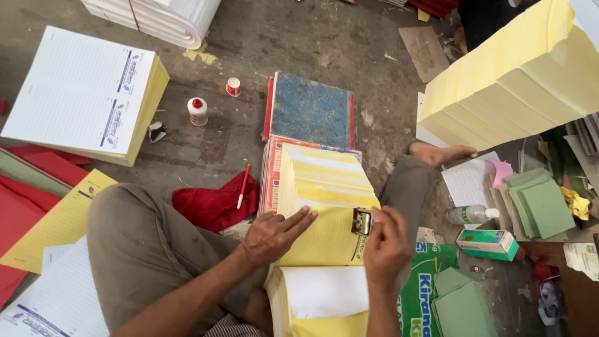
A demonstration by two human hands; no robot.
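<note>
My left hand (274, 234) lies flat on a yellow ruled page of an open pad (324, 206), fingers spread and pointing right. My right hand (385, 240) grips a small metal stamping device (362, 221) and holds it against the page's right edge. Upper yellow sheets of the pad are curled back over a red-edged stack (270, 178). A white sheet (324, 290) on more yellow paper lies just below my hands, between my knees.
A blue-covered book (311, 109) lies beyond the pad. A red cloth (215, 203) with a red pen (243, 186) sits left; a glue bottle (198, 111) and cap (233, 86) farther. Tall yellow paper stacks (511, 81) rise right; green sheets (543, 203), a small box (488, 243) and plastic bottle (471, 214) lie beside.
</note>
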